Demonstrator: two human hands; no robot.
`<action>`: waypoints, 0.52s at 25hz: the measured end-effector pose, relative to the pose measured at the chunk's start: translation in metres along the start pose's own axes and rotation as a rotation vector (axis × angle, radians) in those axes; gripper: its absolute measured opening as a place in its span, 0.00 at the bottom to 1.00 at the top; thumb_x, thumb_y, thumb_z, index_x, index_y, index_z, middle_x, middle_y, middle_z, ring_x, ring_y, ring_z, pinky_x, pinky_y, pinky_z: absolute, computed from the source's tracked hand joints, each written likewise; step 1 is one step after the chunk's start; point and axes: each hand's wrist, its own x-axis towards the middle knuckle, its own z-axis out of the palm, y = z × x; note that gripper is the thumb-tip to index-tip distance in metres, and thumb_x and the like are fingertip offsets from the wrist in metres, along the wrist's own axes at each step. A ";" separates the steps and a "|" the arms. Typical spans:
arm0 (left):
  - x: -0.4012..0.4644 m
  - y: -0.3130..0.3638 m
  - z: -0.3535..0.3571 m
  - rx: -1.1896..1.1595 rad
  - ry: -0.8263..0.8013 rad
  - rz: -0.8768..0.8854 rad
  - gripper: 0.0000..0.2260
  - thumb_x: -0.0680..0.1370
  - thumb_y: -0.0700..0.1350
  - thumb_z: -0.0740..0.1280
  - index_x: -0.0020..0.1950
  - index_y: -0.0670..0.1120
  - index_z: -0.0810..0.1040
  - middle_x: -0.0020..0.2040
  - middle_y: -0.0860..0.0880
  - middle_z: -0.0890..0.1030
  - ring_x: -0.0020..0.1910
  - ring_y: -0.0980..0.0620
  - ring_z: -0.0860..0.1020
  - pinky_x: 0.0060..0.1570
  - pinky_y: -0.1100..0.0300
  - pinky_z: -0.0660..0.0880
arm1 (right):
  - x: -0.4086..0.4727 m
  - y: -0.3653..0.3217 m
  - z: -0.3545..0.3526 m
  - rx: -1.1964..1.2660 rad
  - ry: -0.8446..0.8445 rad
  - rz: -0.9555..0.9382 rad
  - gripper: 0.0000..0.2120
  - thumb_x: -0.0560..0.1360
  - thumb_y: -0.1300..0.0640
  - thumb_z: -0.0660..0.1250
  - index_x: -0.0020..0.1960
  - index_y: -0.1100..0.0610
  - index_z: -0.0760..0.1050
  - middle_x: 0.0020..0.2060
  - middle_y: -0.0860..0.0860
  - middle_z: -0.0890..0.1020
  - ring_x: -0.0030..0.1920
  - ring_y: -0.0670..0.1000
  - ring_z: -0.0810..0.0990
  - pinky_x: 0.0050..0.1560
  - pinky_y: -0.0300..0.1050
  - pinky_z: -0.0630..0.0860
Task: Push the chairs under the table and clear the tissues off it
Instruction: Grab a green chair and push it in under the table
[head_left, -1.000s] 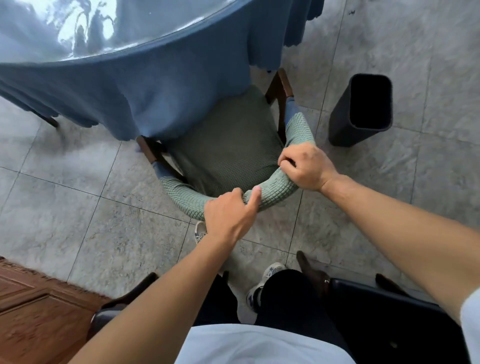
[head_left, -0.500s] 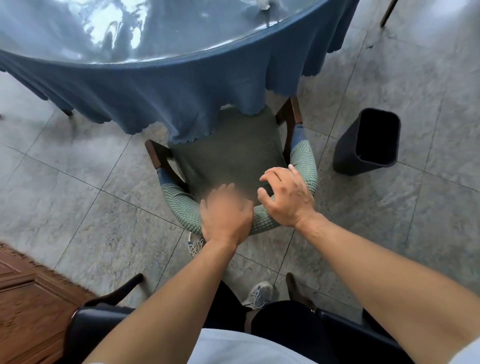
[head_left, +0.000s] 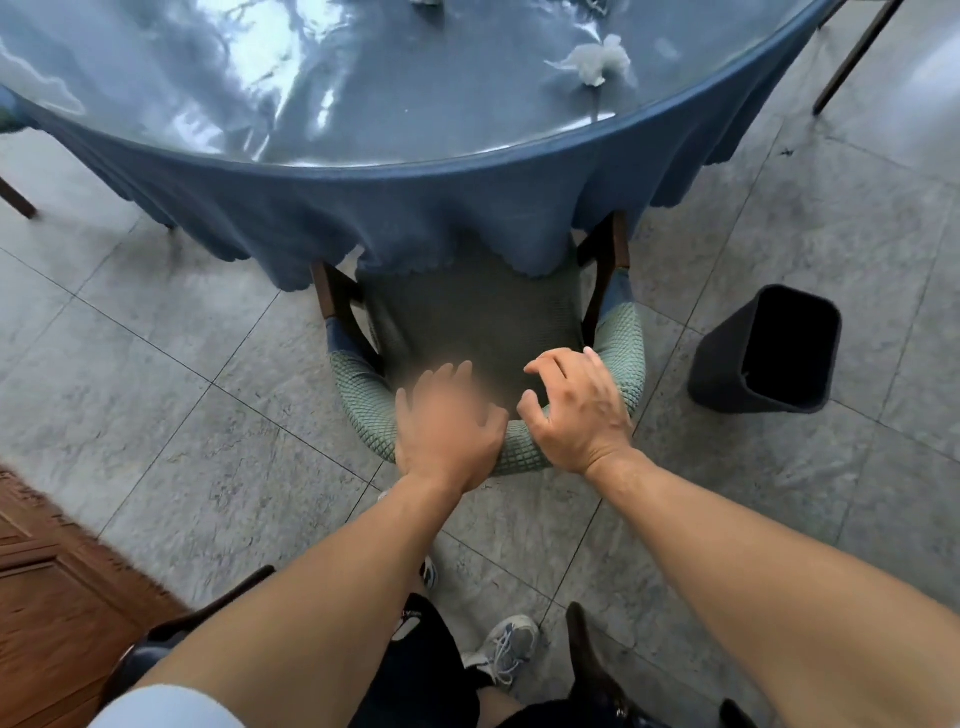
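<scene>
At lower left of the frame a wooden floor edge meets the grey tiles. In the centre, the green chair (head_left: 483, 332) sits with its seat partly beneath the blue cloth of the bench (head_left: 415, 130). The left hand (head_left: 447, 431) is blurred over the backrest, fingers spread open; the right hand (head_left: 576, 415) rests on the backrest, fingers loosely curled, not clamped. This chair looks nearly tucked in. At upper right a crumpled tissue (head_left: 592, 62) lies on the bench, uncleared; a dark bin (head_left: 727, 374) stands at right.

Both hands' fingers (head_left: 558, 366) have let go of the chair (head_left: 478, 317), now farther under the tablecloth (head_left: 415, 218).
</scene>
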 end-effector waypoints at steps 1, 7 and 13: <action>0.007 0.000 -0.002 0.007 -0.011 0.005 0.33 0.76 0.61 0.53 0.80 0.50 0.62 0.79 0.47 0.66 0.79 0.47 0.60 0.79 0.40 0.54 | 0.007 0.000 0.000 0.004 0.000 -0.004 0.20 0.75 0.45 0.57 0.58 0.55 0.79 0.56 0.50 0.80 0.60 0.53 0.77 0.77 0.59 0.62; 0.034 0.004 -0.015 0.091 -0.056 0.086 0.36 0.77 0.62 0.53 0.84 0.54 0.49 0.84 0.44 0.51 0.83 0.43 0.46 0.79 0.34 0.44 | 0.035 0.001 -0.004 -0.034 -0.075 -0.021 0.31 0.75 0.46 0.58 0.75 0.55 0.70 0.80 0.56 0.62 0.81 0.58 0.56 0.80 0.65 0.53; 0.067 0.007 -0.023 0.091 0.033 0.121 0.38 0.75 0.63 0.49 0.84 0.54 0.46 0.85 0.43 0.47 0.83 0.42 0.42 0.78 0.33 0.42 | 0.073 0.005 -0.008 -0.087 -0.108 0.001 0.35 0.75 0.43 0.55 0.81 0.53 0.61 0.83 0.55 0.54 0.83 0.58 0.50 0.81 0.65 0.48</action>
